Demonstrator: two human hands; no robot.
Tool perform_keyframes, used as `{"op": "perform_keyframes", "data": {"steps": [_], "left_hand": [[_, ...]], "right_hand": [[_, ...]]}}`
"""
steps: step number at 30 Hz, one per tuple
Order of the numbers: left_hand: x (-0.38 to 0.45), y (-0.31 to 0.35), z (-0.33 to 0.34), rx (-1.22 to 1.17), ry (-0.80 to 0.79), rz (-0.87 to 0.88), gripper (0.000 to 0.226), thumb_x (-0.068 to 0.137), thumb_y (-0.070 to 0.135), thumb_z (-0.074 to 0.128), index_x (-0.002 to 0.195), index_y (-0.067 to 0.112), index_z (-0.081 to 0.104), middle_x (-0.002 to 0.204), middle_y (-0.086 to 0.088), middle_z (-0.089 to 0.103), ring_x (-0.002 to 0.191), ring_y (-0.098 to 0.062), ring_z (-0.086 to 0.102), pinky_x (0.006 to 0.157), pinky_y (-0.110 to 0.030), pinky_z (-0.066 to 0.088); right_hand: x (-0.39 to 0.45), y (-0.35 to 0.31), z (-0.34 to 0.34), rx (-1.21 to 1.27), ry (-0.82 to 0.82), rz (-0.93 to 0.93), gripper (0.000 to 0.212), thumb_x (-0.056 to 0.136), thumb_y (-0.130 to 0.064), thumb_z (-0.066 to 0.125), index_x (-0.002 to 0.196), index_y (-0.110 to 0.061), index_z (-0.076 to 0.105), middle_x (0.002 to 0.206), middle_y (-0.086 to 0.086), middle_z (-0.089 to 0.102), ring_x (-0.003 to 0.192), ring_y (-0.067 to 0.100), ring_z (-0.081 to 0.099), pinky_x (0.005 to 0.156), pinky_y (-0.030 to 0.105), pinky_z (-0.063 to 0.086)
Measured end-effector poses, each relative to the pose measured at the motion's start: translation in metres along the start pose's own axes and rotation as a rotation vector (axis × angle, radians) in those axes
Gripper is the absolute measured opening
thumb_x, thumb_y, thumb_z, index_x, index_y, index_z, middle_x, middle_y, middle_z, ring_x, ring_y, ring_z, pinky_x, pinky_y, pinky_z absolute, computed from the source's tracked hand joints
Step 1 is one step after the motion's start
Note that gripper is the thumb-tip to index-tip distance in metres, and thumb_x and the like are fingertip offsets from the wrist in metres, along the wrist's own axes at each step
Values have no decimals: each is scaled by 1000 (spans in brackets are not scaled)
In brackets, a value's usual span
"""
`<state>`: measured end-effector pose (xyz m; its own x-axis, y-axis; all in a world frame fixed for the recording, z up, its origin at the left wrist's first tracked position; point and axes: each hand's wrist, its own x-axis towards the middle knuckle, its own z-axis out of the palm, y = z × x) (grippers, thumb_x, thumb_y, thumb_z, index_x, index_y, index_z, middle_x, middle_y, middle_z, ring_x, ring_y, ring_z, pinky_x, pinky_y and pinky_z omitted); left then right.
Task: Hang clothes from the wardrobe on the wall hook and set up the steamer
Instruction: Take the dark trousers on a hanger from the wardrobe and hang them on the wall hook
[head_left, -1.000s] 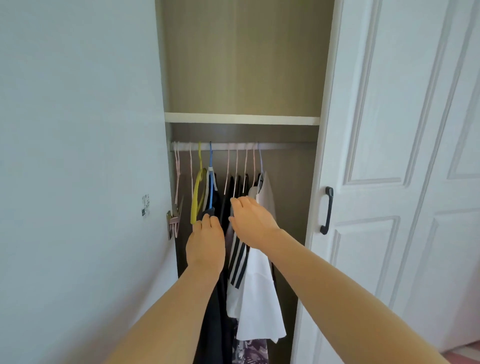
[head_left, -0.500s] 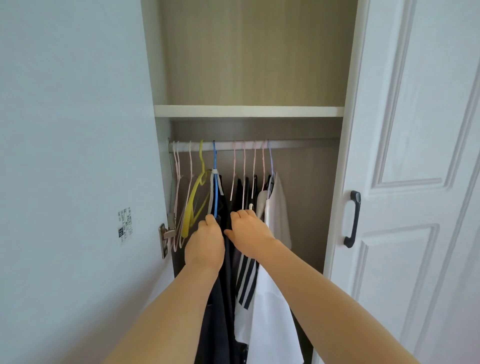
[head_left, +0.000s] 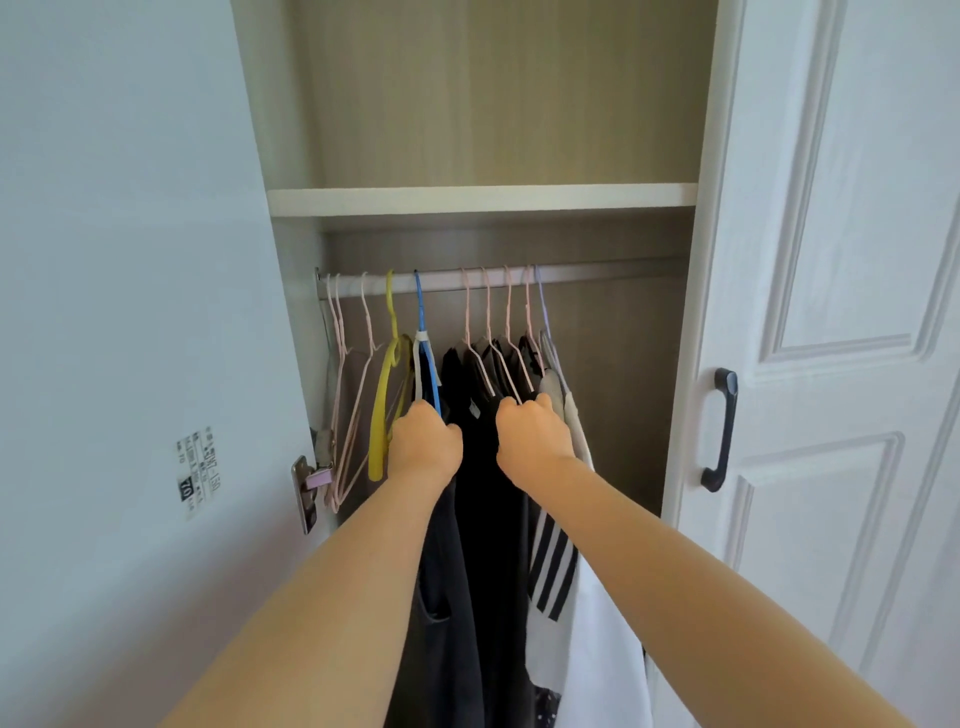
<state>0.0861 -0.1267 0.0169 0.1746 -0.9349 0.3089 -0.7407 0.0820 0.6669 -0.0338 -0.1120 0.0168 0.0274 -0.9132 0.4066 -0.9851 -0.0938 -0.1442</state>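
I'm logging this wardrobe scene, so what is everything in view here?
rail: one, pale, under the shelf
shelf: one, white, above the rail
empty hangers: a few pink, one yellow, left end of rail
dark clothes: several, black, hanging mid-rail
white shirt: one, black stripes, rightmost
door handle: one, black, right door
label: one, white, left panel
left hand: grips the blue hanger's garment
right hand: grips a pink hanger

One cam only, head-worn, wide-angle. Looks fwd and slightly up into open wardrobe (head_left: 483, 104), close in; rail (head_left: 597, 275) near frame centre, both forearms enter from bottom edge. No 2nd view to overlap.
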Motion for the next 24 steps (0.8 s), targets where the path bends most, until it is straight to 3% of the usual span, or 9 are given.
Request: {"op": "perform_keyframes", "data": {"steps": [5, 11, 13, 16, 20, 24], "left_hand": [[34, 1, 3, -131, -23, -121, 32, 91, 11, 59, 121, 1, 54, 117, -17, 61, 105, -33, 60, 71, -29, 45], [86, 4, 12, -493, -29, -287, 19, 87, 0, 61, 106, -1, 61, 94, -17, 65, 84, -32, 65, 77, -41, 58], [97, 12, 13, -696, -44, -338, 7, 91, -1, 56, 96, -3, 59, 77, -14, 60, 62, -24, 57, 64, -37, 56], [106, 21, 11, -879, -83, -352, 12, 97, 3, 49, 86, 2, 54, 73, -9, 55, 57, -18, 51, 56, -28, 50], [118, 20, 8, -1110, -115, -398, 11, 100, 7, 45, 108, 3, 52, 82, -11, 60, 66, -20, 60, 49, -28, 53], [120, 20, 11, -1173, -149, -400, 11, 101, 7, 42, 102, 3, 51, 75, -8, 55, 57, -14, 51, 42, -22, 49]], "right_hand": [[21, -3, -9, 116, -8, 62, 13, 86, 5, 54, 92, -7, 52, 93, 13, 61, 98, 31, 59, 65, 30, 44], [51, -2, 6, 481, -61, 136, 25, 93, -2, 50, 117, -4, 53, 116, 16, 59, 108, 34, 56, 81, 34, 45], [61, 0, 13, 631, -44, 177, 29, 95, -5, 50, 123, -5, 55, 118, 14, 62, 111, 31, 56, 87, 31, 44], [71, 0, 20, 788, -30, 228, 29, 96, -6, 47, 125, -7, 56, 115, 11, 65, 109, 27, 58, 88, 29, 44], [82, -3, 24, 1033, -16, 311, 41, 97, 1, 38, 138, -5, 44, 102, 11, 70, 94, 22, 63, 70, 25, 49], [88, -9, 27, 1085, 6, 368, 36, 95, 3, 37, 126, -2, 53, 83, 8, 68, 76, 22, 62, 76, 34, 54]]}}
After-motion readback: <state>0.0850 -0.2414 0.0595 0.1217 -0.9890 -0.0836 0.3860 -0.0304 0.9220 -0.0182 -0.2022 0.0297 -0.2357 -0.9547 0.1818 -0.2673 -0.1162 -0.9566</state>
